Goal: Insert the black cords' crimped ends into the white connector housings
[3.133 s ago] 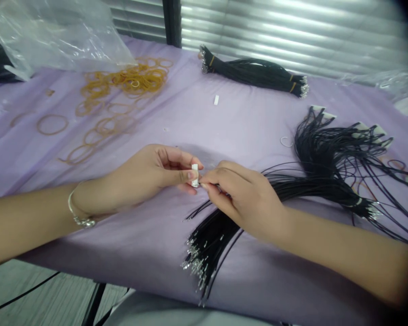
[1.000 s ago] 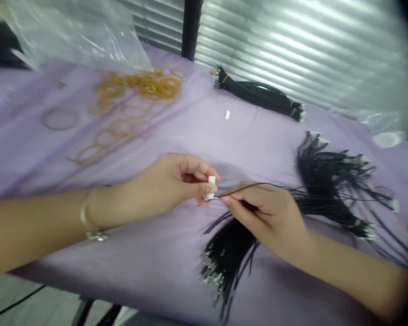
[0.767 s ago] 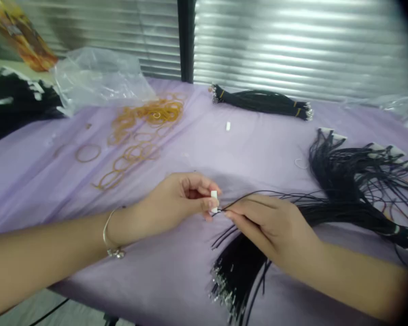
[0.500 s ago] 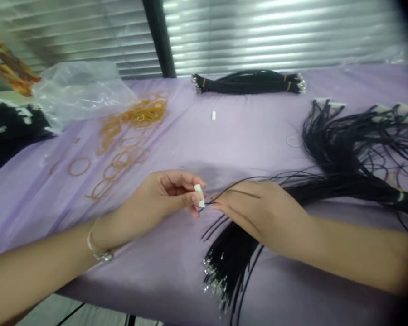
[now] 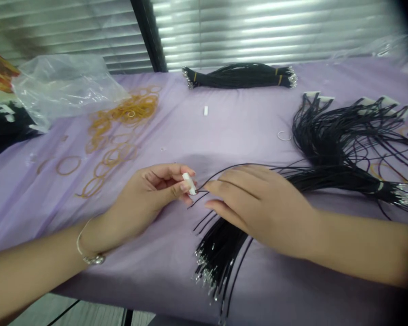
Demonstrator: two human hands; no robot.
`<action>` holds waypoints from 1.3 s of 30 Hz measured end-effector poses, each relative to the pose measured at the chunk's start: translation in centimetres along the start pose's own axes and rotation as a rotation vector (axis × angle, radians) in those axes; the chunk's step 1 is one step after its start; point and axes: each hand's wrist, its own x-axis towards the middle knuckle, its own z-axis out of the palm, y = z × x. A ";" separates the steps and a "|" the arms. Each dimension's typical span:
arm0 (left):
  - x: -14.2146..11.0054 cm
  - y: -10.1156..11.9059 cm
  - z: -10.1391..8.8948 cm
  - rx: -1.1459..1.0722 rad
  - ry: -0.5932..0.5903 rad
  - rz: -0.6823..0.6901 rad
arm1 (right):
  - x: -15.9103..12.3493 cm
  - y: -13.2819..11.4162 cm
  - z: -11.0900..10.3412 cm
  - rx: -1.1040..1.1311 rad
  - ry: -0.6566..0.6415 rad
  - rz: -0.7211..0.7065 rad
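The left hand is clenched on a white connector, pinching it between thumb and fingertips, near the middle of the bench; the bench is covered in lilac cloth. A single black wire arcs from just beside the connector's lower end, over the right hand's fingers; the right hand is open, its fingers extended and close to the connector, and it lies over a spread of black wires.

Nearer, a fan of wires ends in small metal terminals; to the right, a loose heap of wires carries white connectors at its far ends. A tied bundle lies at the far edge; a small connector sits alone on the cloth, and a rubber band lies near the heap; more rubber bands are scattered to the left, beside a plastic bag.
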 end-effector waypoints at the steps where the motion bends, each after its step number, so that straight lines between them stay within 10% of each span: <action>1: -0.1 0.2 0.0 -0.006 0.028 0.023 | 0.0 -0.3 -0.8 -0.031 0.005 -0.024; 7: 0.4 0.6 -0.2 -0.031 0.105 0.049 | 0.8 -1.5 -2.3 0.085 -0.011 -0.156; 18: 0.7 0.5 -0.5 0.118 0.159 0.041 | 0.9 0.7 0.4 0.278 -0.478 0.225; 27: 0.2 0.3 -0.4 0.198 0.016 0.032 | 1.4 0.2 -1.0 0.433 -0.105 0.275; 35: 0.7 -0.1 -0.7 0.206 -0.009 -0.012 | 1.5 1.0 0.9 0.551 -0.138 0.555; 39: 0.7 0.0 -0.5 0.178 -0.007 -0.022 | 1.4 1.0 1.0 0.502 -0.100 0.446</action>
